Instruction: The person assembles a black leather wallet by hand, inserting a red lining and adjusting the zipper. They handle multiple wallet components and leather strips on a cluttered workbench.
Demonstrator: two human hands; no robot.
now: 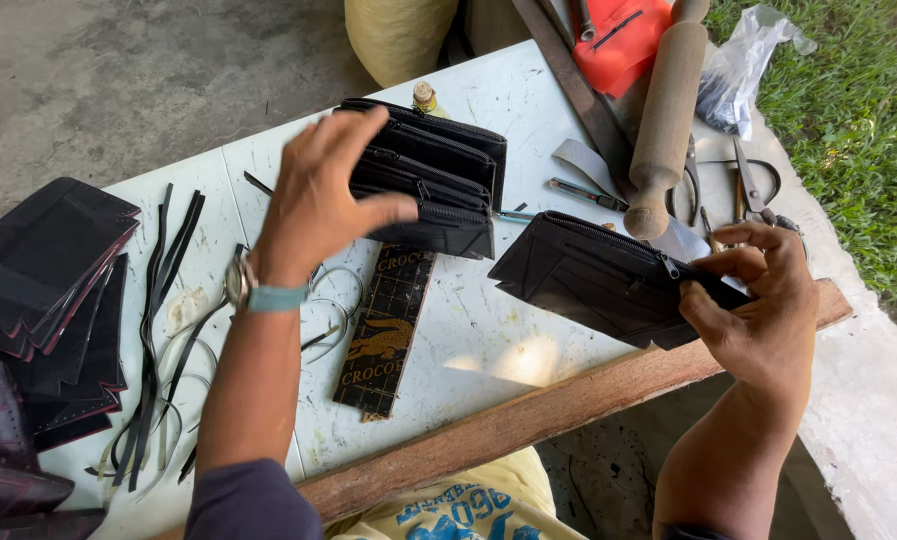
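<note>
My right hand (764,310) grips the right end of a black zippered wallet (599,275), held over the white table's (489,340) front edge. My left hand (319,200), a watch on its wrist, hovers with fingers spread above a stack of black wallets (439,185) at the table's middle. It holds nothing; whether it touches the stack is unclear. A black strip with a gold crocodile print (384,335) lies flat in front of the stack.
Piles of black leather pieces (49,270) and thin black strips (159,320) cover the left side. A wooden roller (664,115), scissors (754,185), a red box (624,40) and a plastic bag (744,65) lie at the back right. A wooden beam (529,420) edges the table's front.
</note>
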